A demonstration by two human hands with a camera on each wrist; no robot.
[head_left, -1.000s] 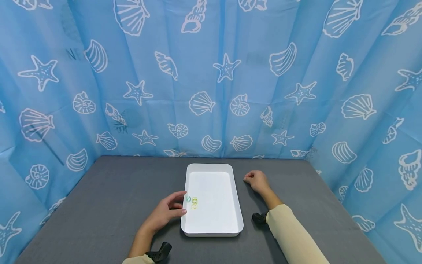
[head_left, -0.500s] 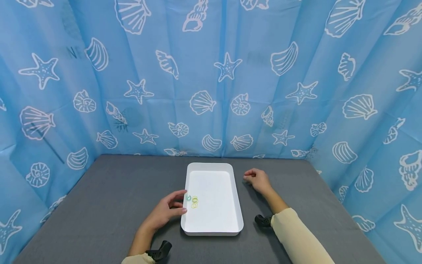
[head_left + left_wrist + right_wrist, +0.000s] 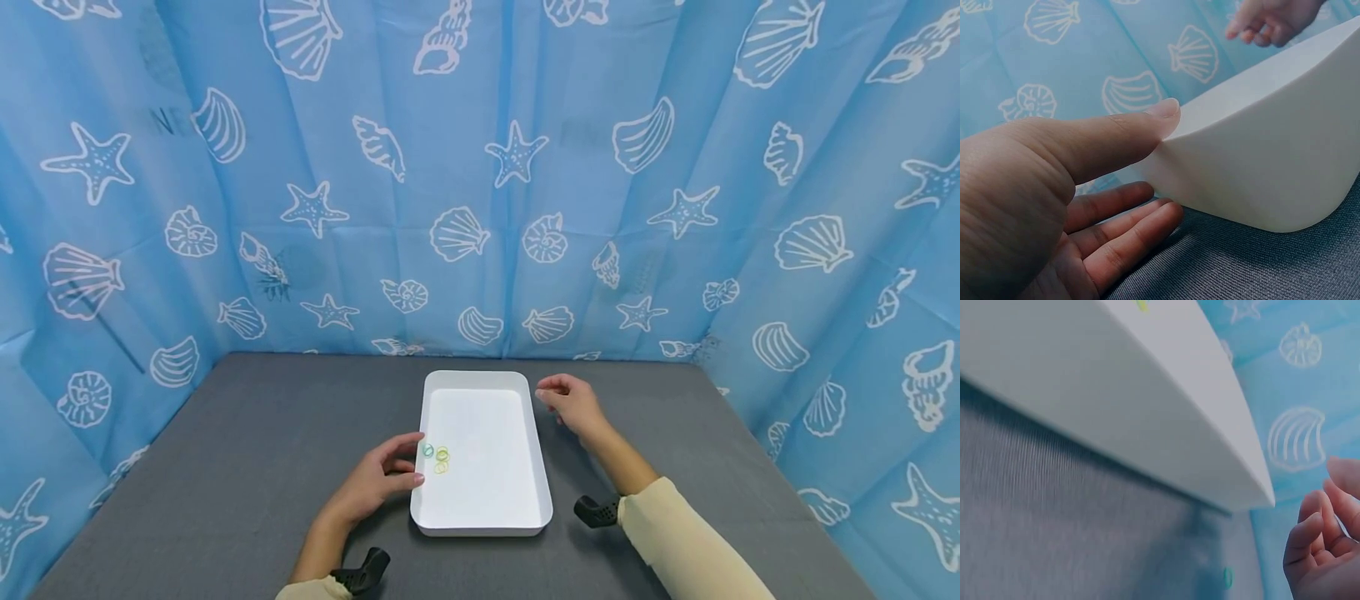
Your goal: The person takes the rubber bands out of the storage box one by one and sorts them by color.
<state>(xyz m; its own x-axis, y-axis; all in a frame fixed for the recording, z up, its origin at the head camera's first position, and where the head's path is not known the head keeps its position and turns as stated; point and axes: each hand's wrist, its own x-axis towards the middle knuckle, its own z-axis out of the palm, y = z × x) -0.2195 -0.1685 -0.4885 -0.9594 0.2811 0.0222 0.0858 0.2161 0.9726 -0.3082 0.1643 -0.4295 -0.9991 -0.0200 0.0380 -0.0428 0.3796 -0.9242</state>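
Observation:
A white rectangular tray (image 3: pixel 480 450) lies on the grey table. Inside it near the left wall are a teal ring (image 3: pixel 428 451), a yellow ring (image 3: pixel 442 454) and a paler yellow ring (image 3: pixel 441 468), all small and thin like rubber bands. My left hand (image 3: pixel 375 482) touches the tray's left wall; its thumb (image 3: pixel 1163 112) rests on the rim and the other fingers stay outside. Beyond the tray's far right corner my right hand (image 3: pixel 573 402) hovers with bent fingers; whether they pinch something is hidden. A green ring (image 3: pixel 1228 577) shows below that hand, by the tray.
Grey cloth covers the table (image 3: pixel 300 417). A blue curtain (image 3: pixel 480 167) with white shells and starfish hangs behind and along both sides. Black wrist cameras sit at the left cuff (image 3: pixel 363 572) and right cuff (image 3: pixel 597 511).
My right hand has lifted off the table and shifted left toward the tray's far right corner. The left hand, tray and rings inside it stay in place.

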